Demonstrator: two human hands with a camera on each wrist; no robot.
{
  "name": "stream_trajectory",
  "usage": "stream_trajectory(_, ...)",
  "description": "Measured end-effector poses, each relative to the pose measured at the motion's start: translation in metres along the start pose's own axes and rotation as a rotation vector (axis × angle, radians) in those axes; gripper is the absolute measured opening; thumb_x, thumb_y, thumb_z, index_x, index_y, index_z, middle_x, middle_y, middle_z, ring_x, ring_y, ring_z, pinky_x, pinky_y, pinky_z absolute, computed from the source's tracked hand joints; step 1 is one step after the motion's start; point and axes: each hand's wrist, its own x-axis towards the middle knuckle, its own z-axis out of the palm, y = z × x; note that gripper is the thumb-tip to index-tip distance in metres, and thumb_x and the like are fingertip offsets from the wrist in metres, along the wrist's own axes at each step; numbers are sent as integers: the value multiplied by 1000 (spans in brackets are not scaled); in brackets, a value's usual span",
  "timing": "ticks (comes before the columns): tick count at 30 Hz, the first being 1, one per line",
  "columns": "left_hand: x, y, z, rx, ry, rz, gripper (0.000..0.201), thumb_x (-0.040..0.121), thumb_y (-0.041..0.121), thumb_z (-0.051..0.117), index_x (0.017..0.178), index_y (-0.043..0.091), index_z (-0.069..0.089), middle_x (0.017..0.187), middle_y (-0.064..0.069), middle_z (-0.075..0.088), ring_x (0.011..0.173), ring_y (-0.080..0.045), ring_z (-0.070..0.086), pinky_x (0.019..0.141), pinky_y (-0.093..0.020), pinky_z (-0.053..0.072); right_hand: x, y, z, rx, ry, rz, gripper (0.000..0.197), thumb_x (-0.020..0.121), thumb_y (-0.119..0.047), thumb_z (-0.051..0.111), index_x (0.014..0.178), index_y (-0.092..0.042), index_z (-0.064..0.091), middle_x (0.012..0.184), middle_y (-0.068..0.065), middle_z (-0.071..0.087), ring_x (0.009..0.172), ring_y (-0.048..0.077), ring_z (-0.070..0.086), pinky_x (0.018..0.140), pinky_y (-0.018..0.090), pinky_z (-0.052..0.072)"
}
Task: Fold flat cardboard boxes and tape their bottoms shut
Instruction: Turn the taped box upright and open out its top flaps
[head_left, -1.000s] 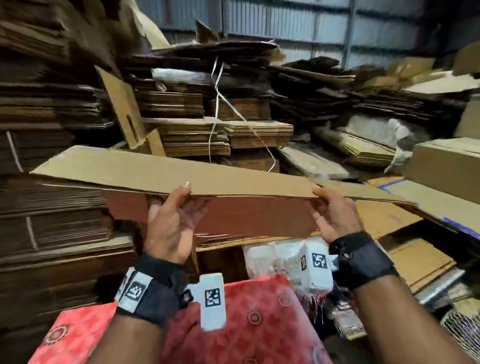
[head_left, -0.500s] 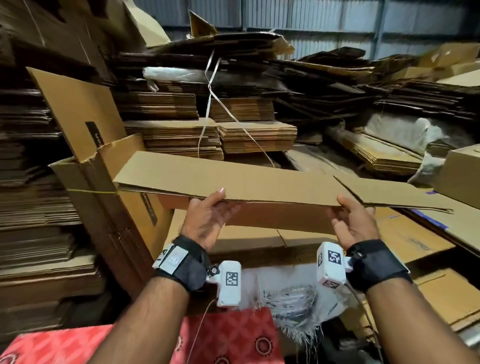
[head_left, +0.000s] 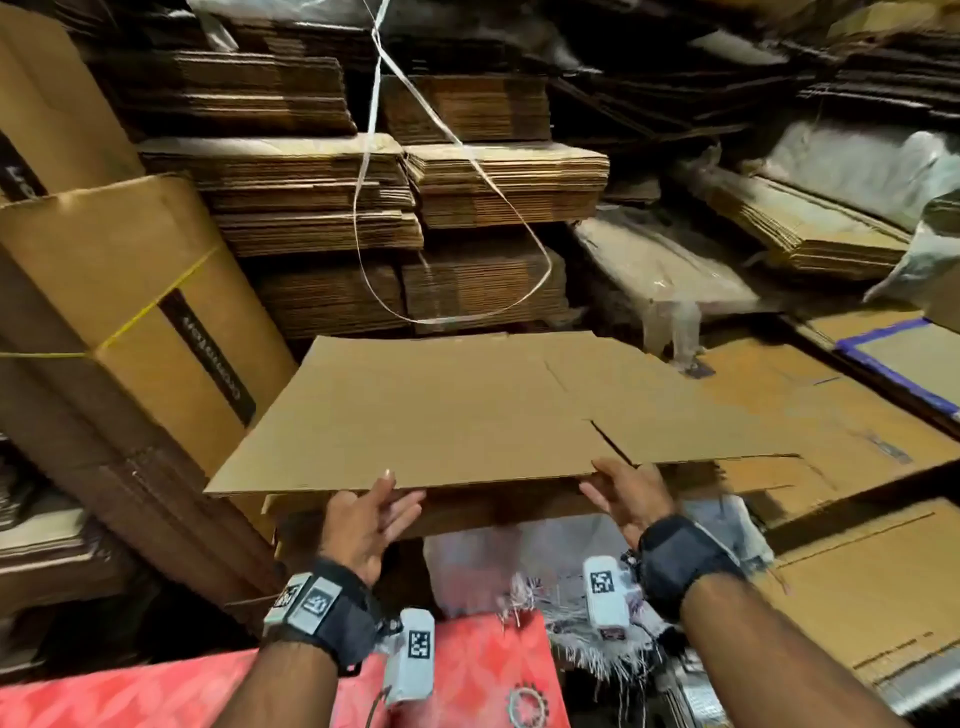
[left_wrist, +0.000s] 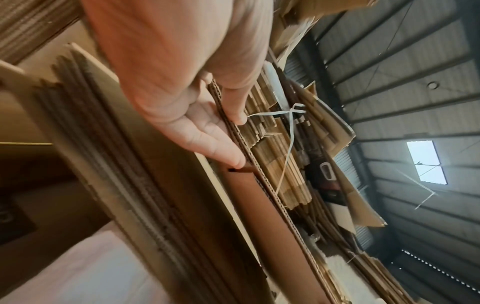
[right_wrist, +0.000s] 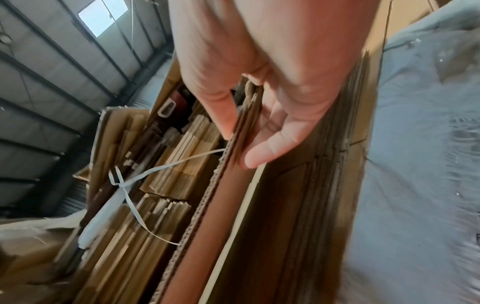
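One flat brown corrugated cardboard box (head_left: 457, 410) is held in the air by two hands, in front of the person and above a low pile of more flat cardboard (head_left: 519, 512). The left hand (head_left: 363, 525) grips the near edge of the flat box towards its left side: the thumb lies on the top face and the fingers (left_wrist: 207, 135) lie underneath, so the edge is pinched between them. The right hand (head_left: 626, 496) grips the same near edge further to the right, beside a cut slot between two flaps, with the thumb on one face and the fingers (right_wrist: 275, 144) on the other. The two hands are well apart from each other, and each one wears a dark wrist strap with a small white camera unit.

Behind the flat box there are many stacks of flat brown cardboard sheets (head_left: 405, 192); their number cannot be counted. One loose white plastic strap (head_left: 374, 156) hangs down in front of these stacks. At the left one tall brown carton (head_left: 135, 312) leans, with a yellow string around it. One red patterned cloth (head_left: 467, 670) lies near the person, below the wrists. At the right, more flattened cardboard (head_left: 872, 597) lies on the floor. What the tall carton contains is not visible.
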Motion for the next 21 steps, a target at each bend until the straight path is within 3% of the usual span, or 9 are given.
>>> stream_trajectory(3, 23, -8, -13, 174, 12, -61, 33, 105, 27, 55, 114, -5, 54, 104, -16, 72, 83, -28, 77, 63, -33, 63, 30, 18, 6, -44, -68, 38, 42, 94, -2, 69, 129, 11, 50, 125, 25, 64, 104, 28, 68, 68, 30, 62)
stream_trajectory(7, 38, -8, -22, 631, 8, -16, 41, 106, 41, 48, 100, 5, 68, 85, -9, 79, 78, -26, 73, 72, -33, 49, 60, 27, 6, -84, -112, 3, 43, 97, -14, 70, 131, -8, 43, 122, 23, 66, 105, 28, 73, 86, 39, 61)
stream_trajectory(9, 45, -10, -25, 677, 28, 19, 36, 107, 36, 49, 99, 7, 69, 85, -6, 79, 76, -24, 73, 73, -33, 48, 72, 32, 10, -284, -45, -34, 45, 98, -25, 70, 129, 3, 52, 111, 22, 72, 87, 21, 76, 67, 32, 63)
stream_trajectory(11, 52, -15, -28, 684, 50, 32, 31, 106, 32, 49, 100, 8, 69, 87, -4, 79, 76, -24, 74, 70, -31, 48, 83, 37, 15, -500, 26, -83, 38, 98, -37, 67, 105, 0, 65, 97, 20, 76, 67, 17, 72, 51, 28, 58)
stream_trajectory(12, 55, -19, -29, 696, 51, 45, 28, 106, 30, 51, 101, 8, 69, 89, -5, 79, 77, -24, 74, 67, -30, 49, 88, 40, 17, -599, 56, -111, 39, 96, -44, 67, 94, -5, 65, 91, 19, 77, 63, 19, 71, 52, 30, 58)
stream_trajectory(14, 60, -27, -32, 728, 48, 79, 20, 103, 26, 57, 103, 9, 67, 95, -6, 78, 79, -22, 76, 59, -24, 49, 91, 42, 18, -916, 119, -186, 50, 91, -61, 62, 83, -11, 65, 82, 13, 76, 69, 25, 72, 68, 42, 62)
stream_trajectory(16, 60, -35, -37, 754, 34, 75, 17, 100, 25, 63, 111, 12, 63, 100, -3, 76, 80, -19, 76, 64, -28, 48, 88, 46, 16, -1239, 154, -242, 54, 92, -68, 50, 83, -16, 62, 82, 8, 72, 78, 29, 68, 77, 42, 58)
stream_trajectory(19, 54, -47, -50, 847, 5, 98, 23, 94, 27, 69, 113, 17, 60, 90, -1, 76, 75, -21, 75, 75, -36, 53, 61, 53, 15, -1345, 129, -278, 52, 94, -71, 41, 94, -21, 58, 90, 6, 70, 84, 27, 64, 84, 42, 54)
stream_trajectory(21, 38, -52, -57, 1077, -46, 222, 27, 90, 34, 68, 112, 19, 60, 88, 4, 75, 85, -21, 72, 81, -36, 54, 36, 63, 14, -1350, 73, -346, 48, 96, -66, 46, 108, -21, 58, 108, 8, 69, 96, 29, 63, 87, 41, 52)
